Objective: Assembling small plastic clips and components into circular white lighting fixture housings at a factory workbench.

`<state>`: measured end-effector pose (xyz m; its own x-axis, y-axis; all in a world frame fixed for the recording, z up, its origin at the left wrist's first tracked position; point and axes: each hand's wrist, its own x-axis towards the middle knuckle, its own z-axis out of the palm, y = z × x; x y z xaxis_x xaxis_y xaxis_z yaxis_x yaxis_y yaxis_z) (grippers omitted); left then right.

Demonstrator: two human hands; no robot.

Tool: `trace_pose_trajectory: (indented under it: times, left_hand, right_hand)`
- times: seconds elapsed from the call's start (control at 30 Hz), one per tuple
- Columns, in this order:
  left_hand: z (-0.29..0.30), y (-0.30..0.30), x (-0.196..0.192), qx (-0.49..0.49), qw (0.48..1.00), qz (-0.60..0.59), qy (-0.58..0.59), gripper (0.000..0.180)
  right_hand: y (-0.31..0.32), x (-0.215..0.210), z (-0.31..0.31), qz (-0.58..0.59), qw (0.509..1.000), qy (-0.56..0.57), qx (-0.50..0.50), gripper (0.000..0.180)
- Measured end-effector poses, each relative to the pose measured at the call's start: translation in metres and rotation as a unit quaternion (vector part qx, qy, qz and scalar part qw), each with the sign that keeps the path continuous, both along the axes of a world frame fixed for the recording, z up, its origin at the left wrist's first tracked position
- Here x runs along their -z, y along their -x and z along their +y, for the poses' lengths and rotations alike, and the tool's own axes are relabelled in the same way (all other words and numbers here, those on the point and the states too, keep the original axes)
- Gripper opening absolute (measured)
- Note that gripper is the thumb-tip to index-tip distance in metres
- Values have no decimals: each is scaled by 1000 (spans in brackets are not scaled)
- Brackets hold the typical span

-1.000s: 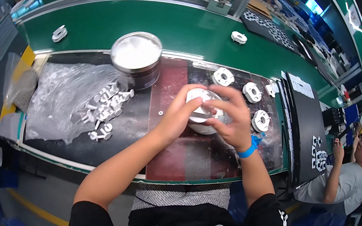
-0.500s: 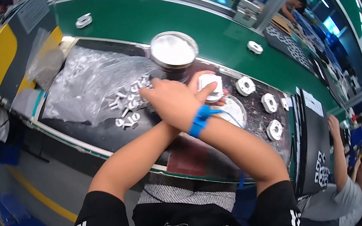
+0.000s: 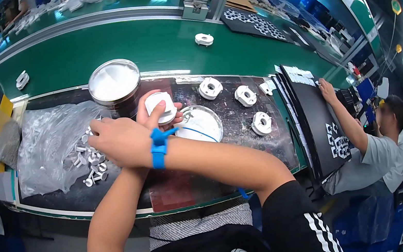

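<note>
My forearms cross over the bench. My left hand (image 3: 144, 111) holds a white round plastic part (image 3: 161, 107), the thumb lying over it. Passing above the left wrist, my right hand (image 3: 123, 140) reaches left to a pile of small white stemmed plastic pieces (image 3: 91, 163). Its fingers are curled in at the pile's edge; what they grip, if anything, is hidden. A blue wrist strap (image 3: 158, 149) with a cord is on my right wrist. Beside the left hand lies a shallow round dish (image 3: 204, 124) with whitish contents. Behind it stands a round tin (image 3: 114, 81) with a white top surface.
A clear plastic bag of white pieces (image 3: 50, 143) spreads over the left. Several white ring-shaped parts (image 3: 245, 96) sit at right. Black trays (image 3: 308, 110) stand upright at the right edge, near a co-worker (image 3: 371, 145). Beyond runs a green surface (image 3: 157, 41).
The view has turned to the right, so the bench appears further left. My left hand still holds the white part, and my right hand stays at the pile with its fingers curled.
</note>
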<state>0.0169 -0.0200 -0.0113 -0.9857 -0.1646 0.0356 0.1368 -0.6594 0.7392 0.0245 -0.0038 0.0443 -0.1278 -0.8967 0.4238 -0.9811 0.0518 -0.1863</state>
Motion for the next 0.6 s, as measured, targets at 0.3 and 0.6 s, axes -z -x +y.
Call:
trace_pose_trajectory:
  times: [0.3, 0.6]
  left_hand:
    - [14, -2, -4, -26, 999, -15, 16, 38]
    - [25, -9, -18, -43, 996, -22, 81, 41]
  right_hand:
    - [-29, -35, 180, -373, 926, -5, -53, 18]
    - [-41, 49, 273, -163, 955, 69, 239, 16]
